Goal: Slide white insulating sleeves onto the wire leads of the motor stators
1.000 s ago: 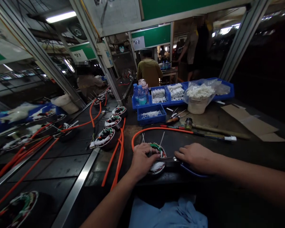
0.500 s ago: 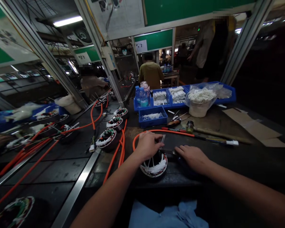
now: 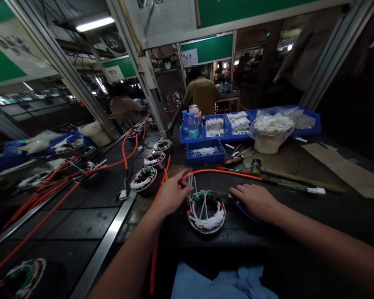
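A round wound stator (image 3: 220, 224) sits at the bench's front edge, with green and red parts, white lacing over its coils and white strips crossing its open middle. My left hand (image 3: 173, 194) is at its upper left, thumb and forefinger apart, beside upright white cable ties (image 3: 191, 182). Behind those fingers runs an orange cable (image 3: 212, 170). My right hand (image 3: 255, 199) rests closed over a hand tool with dark blue handles (image 3: 247, 214). The tool's metal end points left toward the stator; its jaws are too dark to make out.
Behind are a blue tray (image 3: 205, 155) of white strips, blue bins (image 3: 218, 135) with white tubes, water bottles (image 3: 191, 126) and a bagged tub (image 3: 268, 141). More stators (image 3: 143, 180) line the left. A screwdriver (image 3: 234, 160) and cardboard (image 3: 345, 166) lie right. Other people are beyond.
My left hand has moved left from above the stator, uncovering its middle and the upright ties. The right hand stays on the tool. An orange cable now hangs lower below my left wrist.
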`<action>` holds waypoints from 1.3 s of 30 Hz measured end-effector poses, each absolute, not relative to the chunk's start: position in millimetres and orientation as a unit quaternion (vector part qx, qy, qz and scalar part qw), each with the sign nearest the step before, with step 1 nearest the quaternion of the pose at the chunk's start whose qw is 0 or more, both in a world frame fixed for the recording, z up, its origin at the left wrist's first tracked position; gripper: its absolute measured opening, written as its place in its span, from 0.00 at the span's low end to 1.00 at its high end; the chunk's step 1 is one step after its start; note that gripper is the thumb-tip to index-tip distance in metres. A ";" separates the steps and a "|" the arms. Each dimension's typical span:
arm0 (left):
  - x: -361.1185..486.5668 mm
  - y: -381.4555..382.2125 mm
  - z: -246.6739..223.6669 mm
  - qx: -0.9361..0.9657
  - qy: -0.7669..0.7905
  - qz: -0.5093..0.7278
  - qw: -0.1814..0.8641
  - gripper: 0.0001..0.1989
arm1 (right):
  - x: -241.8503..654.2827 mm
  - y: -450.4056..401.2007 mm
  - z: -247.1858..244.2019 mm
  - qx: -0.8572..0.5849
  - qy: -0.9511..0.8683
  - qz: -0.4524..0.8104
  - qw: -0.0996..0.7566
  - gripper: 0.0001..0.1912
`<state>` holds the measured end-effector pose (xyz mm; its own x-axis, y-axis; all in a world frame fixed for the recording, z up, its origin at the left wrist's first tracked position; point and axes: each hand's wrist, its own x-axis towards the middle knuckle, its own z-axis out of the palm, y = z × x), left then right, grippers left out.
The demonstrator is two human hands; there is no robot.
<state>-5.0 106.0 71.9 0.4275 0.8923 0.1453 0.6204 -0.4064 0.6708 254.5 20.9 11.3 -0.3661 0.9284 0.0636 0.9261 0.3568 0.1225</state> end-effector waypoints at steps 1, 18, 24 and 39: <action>-4.2 109.4 73.3 0.826 0.447 0.200 0.280 0.25 | 247.6 25.8 16.4 0.553 0.830 0.073 0.015 0.17; -3.2 111.9 57.8 0.820 0.411 0.283 0.279 0.06 | 212.7 45.2 34.1 0.510 0.857 0.046 0.062 0.10; -31.4 112.0 64.2 0.664 0.495 0.496 0.262 0.16 | 224.5 35.3 40.1 0.513 0.855 0.056 0.051 0.14; -29.8 103.4 59.2 0.745 0.464 0.319 0.358 0.13 | 212.7 40.4 48.0 0.470 0.872 0.098 0.098 0.12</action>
<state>-29.8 103.4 59.2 0.3658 0.9198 0.1418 0.4633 -0.3121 0.8294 212.7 40.4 48.0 -0.5390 0.8386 -0.0786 0.8002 0.5390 0.2631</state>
